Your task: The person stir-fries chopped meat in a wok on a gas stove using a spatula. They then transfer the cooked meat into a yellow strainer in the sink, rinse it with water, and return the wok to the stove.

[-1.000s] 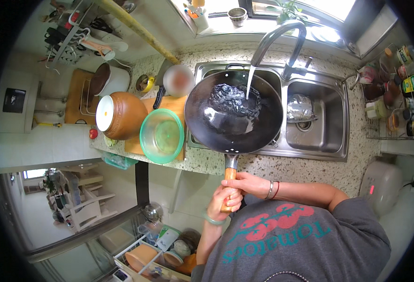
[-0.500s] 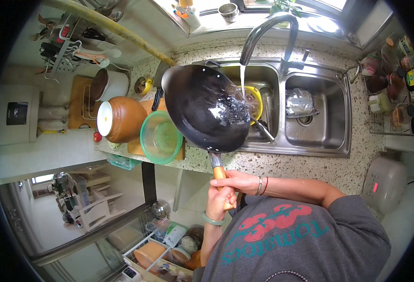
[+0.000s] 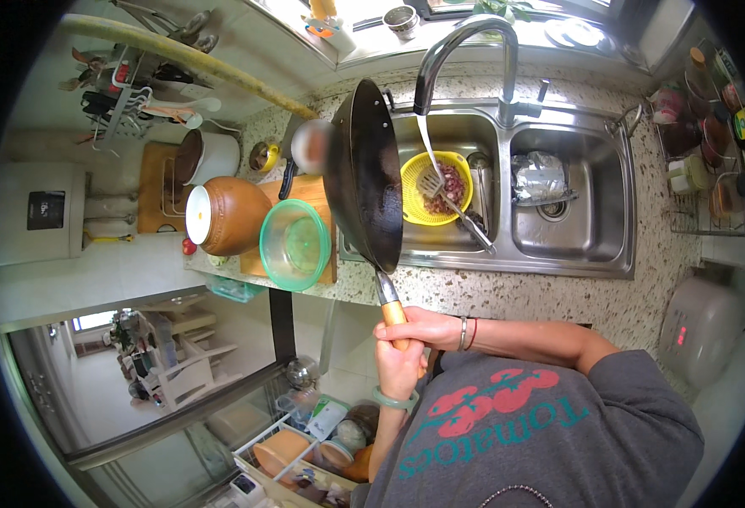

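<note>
Both my hands are closed around the wooden handle of a black wok [image 3: 362, 178]. My left hand [image 3: 399, 366], with a green bangle at its wrist, grips the handle's end; my right hand [image 3: 425, 327] wraps it just above. The wok is tipped steeply on its side at the left edge of the sink's left basin. In that basin, a yellow colander [image 3: 409, 201] holds small reddish-brown pieces, perhaps meat. A slotted metal turner [image 3: 450, 196] lies across it. Water runs from the faucet [image 3: 427, 80] into the colander.
Left of the wok are a clear green bowl [image 3: 294, 245], a brown clay jar [image 3: 235, 213] and a black-handled knife [image 3: 287, 179] by a cutting board. A foil-like silvery package [image 3: 538, 176] lies in the right basin [image 3: 618, 245]. Condiment bottles stand on a rack [image 3: 719, 229] at right.
The wok has swung left and tipped up from over the left basin, its water poured out. The colander, its contents and the turner now show fully. Both hands have kept their grip.
</note>
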